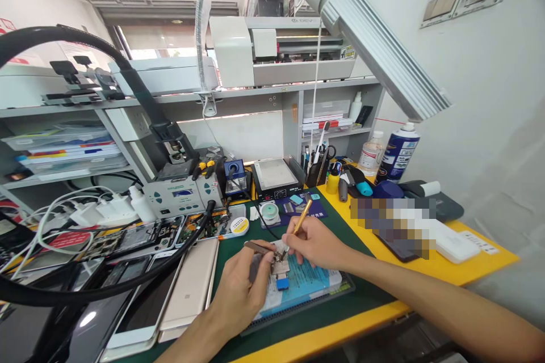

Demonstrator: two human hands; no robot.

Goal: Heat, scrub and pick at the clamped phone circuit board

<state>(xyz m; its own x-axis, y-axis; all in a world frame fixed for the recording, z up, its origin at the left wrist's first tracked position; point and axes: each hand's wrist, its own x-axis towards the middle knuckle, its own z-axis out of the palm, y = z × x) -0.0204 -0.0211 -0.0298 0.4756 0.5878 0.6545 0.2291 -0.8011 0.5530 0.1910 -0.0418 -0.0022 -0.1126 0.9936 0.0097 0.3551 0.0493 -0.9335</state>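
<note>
My left hand (243, 285) is closed around dark tweezers (257, 248), whose tips reach a small metallic part (280, 256). In my right hand (313, 243) is a gold pen-like tool (303, 216), pinched between the fingers and angled down to the same part from the right. Just below the part lies a small blue piece (282, 283). All of this rests on a blue and white printed pad (315, 290) over the green mat (361, 283). The exact contact of the two tips is too small to tell.
Several phones (189, 281) lie left of my left hand, under a black hose (187, 249). A solder spool (269, 212) and a hot plate (279, 176) stand behind. At right are a spray can (398, 153) and a white device (447, 241).
</note>
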